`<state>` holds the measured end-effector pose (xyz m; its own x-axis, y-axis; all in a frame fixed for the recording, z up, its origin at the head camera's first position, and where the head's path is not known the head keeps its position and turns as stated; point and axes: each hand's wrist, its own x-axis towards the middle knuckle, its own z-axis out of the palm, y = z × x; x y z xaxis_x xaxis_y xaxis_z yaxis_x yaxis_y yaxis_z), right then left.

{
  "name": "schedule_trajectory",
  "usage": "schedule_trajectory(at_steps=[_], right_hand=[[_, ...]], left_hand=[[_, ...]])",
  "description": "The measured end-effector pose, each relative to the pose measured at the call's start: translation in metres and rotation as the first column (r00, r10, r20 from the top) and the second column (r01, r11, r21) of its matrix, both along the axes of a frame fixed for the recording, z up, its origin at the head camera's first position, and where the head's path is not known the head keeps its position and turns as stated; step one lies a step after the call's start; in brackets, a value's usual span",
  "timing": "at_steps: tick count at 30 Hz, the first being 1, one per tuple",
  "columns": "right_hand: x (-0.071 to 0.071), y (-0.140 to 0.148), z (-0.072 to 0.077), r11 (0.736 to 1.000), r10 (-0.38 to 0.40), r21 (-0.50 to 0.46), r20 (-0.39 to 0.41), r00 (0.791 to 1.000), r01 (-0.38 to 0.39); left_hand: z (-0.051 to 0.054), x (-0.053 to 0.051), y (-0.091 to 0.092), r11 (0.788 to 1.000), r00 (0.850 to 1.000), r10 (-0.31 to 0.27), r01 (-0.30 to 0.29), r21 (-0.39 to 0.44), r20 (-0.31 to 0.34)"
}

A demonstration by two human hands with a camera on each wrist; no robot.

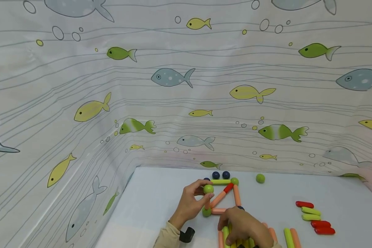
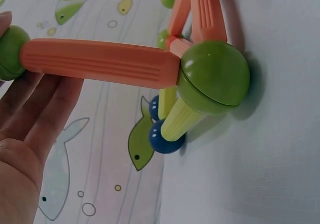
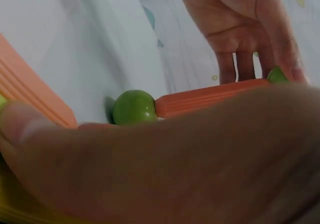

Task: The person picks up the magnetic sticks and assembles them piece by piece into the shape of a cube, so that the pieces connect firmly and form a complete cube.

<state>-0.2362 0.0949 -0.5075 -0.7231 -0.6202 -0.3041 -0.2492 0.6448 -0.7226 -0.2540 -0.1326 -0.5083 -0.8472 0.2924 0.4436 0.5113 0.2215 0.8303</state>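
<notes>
My left hand [image 1: 189,203] pinches a green ball [image 1: 208,189] between thumb and fingers. That ball tops an upright orange stick [image 2: 100,62], whose lower end meets another green ball [image 2: 214,77] on the table. From this lower ball, more orange sticks and a yellow-green stick [image 2: 182,119] run out along the table, forming a frame with a red-and-orange diagonal [image 1: 223,195]. My right hand [image 1: 246,225] is curled down over a row of sticks at the front, its thumb and finger around a yellow-green stick [image 1: 226,235]. Its other fingertips are hidden.
Dark blue balls [image 1: 226,175] sit behind the frame, and a loose green ball [image 1: 260,178] lies to its right. Short red and yellow-green sticks [image 1: 311,217] lie at the right. Two longer sticks [image 1: 289,237] lie near the front edge. A fish-patterned sheet [image 1: 173,103] encloses the white table.
</notes>
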Motion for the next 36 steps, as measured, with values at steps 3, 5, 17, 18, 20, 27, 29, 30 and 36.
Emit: schedule_trajectory(at_steps=[3, 5, 17, 18, 20, 27, 29, 30, 36], right_hand=[[-0.002, -0.003, -0.002, 1.000, 0.022, 0.013, -0.028, 0.999, -0.022], [-0.003, -0.009, -0.004, 0.999, 0.033, 0.018, -0.043, 0.999, -0.032], [0.007, -0.028, -0.012, 1.000, 0.014, 0.015, -0.038, 0.999, -0.014], [0.008, -0.027, -0.012, 1.000, 0.013, 0.018, -0.040, 0.999, -0.013], [0.007, -0.025, -0.013, 1.000, 0.015, 0.022, -0.055, 0.998, -0.014], [0.004, -0.018, -0.014, 0.999, 0.021, 0.032, -0.064, 0.998, -0.019], [0.003, -0.015, -0.013, 0.999, 0.021, 0.031, -0.041, 0.999, -0.020], [0.003, -0.015, -0.013, 0.999, 0.022, 0.031, -0.033, 0.999, -0.021], [0.003, -0.015, -0.011, 0.999, 0.021, 0.026, -0.026, 0.999, -0.020]], left_hand=[[0.000, 0.001, 0.001, 1.000, 1.000, 0.006, -0.006, -0.002, 0.015], [0.000, 0.001, 0.001, 1.000, 1.000, 0.012, -0.012, -0.004, 0.022], [0.002, 0.001, 0.000, 1.000, 0.999, 0.007, -0.007, -0.010, 0.038], [0.002, 0.002, 0.000, 1.000, 0.999, 0.007, -0.006, -0.010, 0.039], [0.002, 0.002, 0.000, 1.000, 0.999, 0.006, -0.006, -0.010, 0.040], [0.002, 0.001, 0.000, 1.000, 0.999, -0.001, 0.001, -0.012, 0.039], [0.002, 0.001, 0.000, 1.000, 0.999, -0.002, 0.002, -0.011, 0.046], [0.003, 0.001, 0.000, 1.000, 0.999, -0.001, 0.001, -0.012, 0.051], [0.003, 0.001, 0.000, 1.000, 0.998, 0.007, -0.006, -0.016, 0.065]])
